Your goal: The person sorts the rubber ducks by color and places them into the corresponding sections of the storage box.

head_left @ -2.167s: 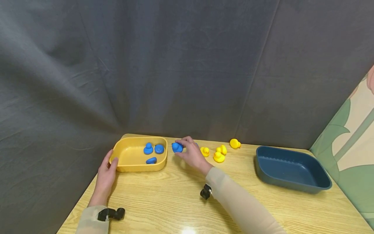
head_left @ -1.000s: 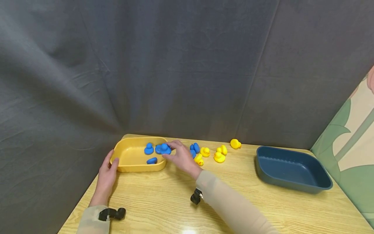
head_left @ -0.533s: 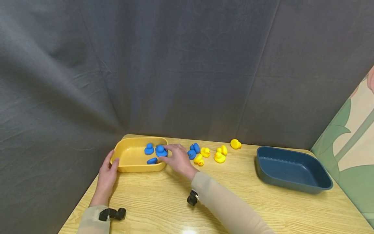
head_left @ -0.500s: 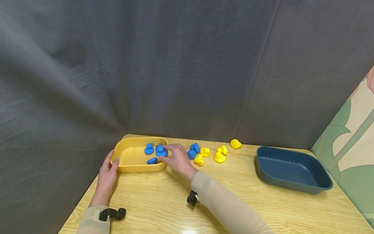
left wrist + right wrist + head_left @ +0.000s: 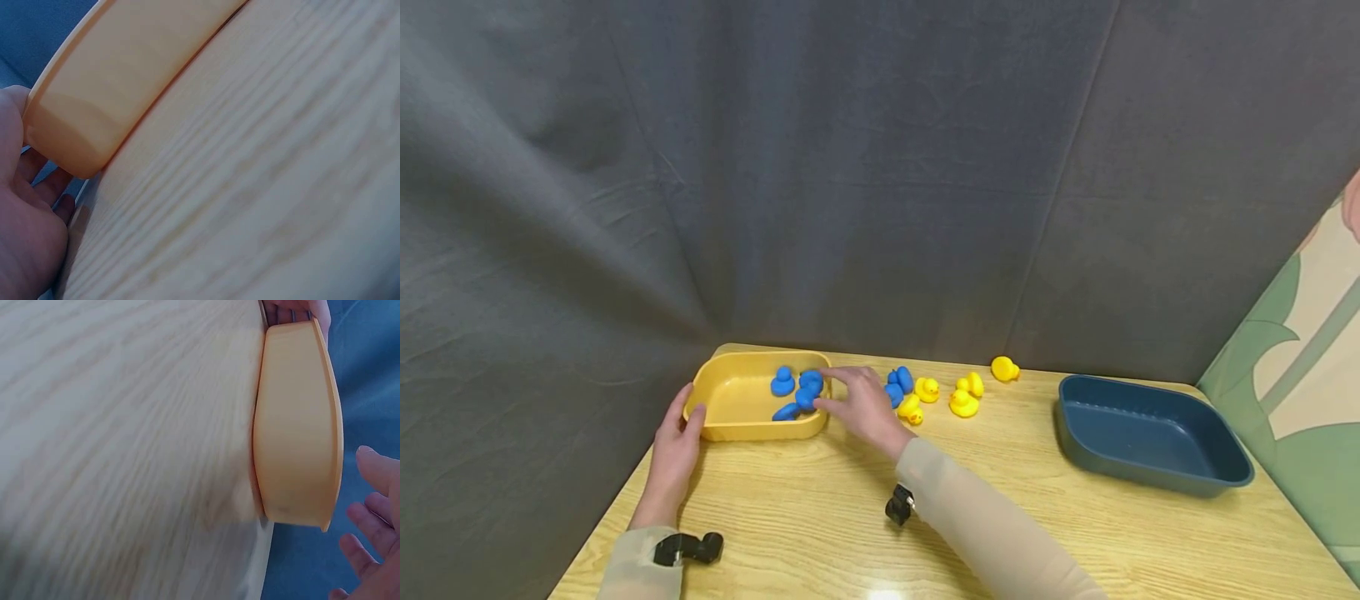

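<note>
My left hand point(image 5: 675, 446) grips the left end of a yellow plastic bin point(image 5: 730, 430), thumb over the rim and fingers round the outside. Several blue rubber ducks point(image 5: 782, 382) lie in the bin's right half, some tipped over. At the bin's right rim is my right hand point(image 5: 867, 410), fingers spread and holding nothing. In the right wrist view its fingers point(image 5: 369, 525) are apart and clear of the bin wall. On the table to the right of that hand are two more blue ducks point(image 5: 903, 380), one partly hidden by the hand, beside several yellow rubber ducks point(image 5: 963, 404).
A dark blue bin point(image 5: 1150, 477) stands at the right of the wooden table point(image 5: 820, 517). One yellow duck point(image 5: 1002, 368) lies farther back, near the grey curtain point(image 5: 880, 208) that hangs behind the table. A patterned panel point(image 5: 1315, 400) borders the right side.
My right hand carried a blue duck left into the yellow bin and let go. That duck now lies against the others, and the hand has drawn back slightly right. My left hand stayed put.
</note>
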Demonstrator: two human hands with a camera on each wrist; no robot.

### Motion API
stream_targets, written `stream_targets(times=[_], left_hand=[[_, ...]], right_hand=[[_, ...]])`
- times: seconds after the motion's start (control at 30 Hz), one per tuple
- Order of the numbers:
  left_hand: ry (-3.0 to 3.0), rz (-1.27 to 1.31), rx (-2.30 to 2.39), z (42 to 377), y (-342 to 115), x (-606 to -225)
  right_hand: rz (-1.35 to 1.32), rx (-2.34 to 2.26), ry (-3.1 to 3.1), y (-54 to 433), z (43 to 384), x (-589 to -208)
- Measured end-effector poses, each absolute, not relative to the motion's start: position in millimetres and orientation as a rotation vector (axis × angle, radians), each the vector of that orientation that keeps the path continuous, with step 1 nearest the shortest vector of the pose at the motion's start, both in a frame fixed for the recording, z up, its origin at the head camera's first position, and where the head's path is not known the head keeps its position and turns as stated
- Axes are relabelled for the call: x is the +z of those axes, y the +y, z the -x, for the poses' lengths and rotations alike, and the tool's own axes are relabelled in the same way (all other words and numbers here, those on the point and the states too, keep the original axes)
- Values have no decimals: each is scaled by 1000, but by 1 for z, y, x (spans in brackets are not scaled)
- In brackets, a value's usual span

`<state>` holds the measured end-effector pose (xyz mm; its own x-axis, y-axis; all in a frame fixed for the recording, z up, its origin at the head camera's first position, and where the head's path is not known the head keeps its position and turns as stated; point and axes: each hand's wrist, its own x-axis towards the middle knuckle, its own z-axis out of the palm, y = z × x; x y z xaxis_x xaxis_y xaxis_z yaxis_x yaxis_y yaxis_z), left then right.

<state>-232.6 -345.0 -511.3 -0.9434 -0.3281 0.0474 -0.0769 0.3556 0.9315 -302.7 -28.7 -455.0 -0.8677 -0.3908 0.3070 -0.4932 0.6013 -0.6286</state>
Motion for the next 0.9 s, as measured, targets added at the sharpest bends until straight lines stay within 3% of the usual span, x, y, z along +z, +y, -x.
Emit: stream_targets(times=[0.9], left_hand=[[-2387,-353,-1629,235,-346,-511]], right_hand=[[-577,1108,-2707,55,323,-448]])
